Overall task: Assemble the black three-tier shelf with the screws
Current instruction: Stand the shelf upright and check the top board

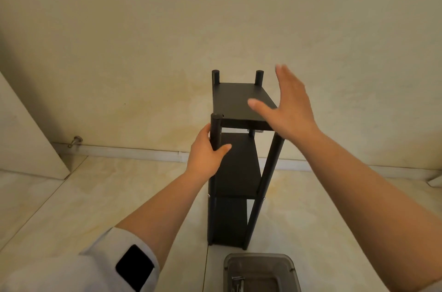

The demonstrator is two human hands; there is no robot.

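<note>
Pale tiled floor [95,196] meets a cream wall [143,40]; on it stands the black three-tier shelf [235,165], upright, near the wall. Left hand [205,150] grips its near left post [216,133]; right hand [285,105] hovers flat-fingered just over the top tier; a clear plastic box [262,272] sits in front.

Matt black shelf [239,100] on glossy stone-look floor tiles [95,196].
Clear plastic box [260,270]; smooth painted wall [215,16]; white cloth sleeve [95,265].
</note>
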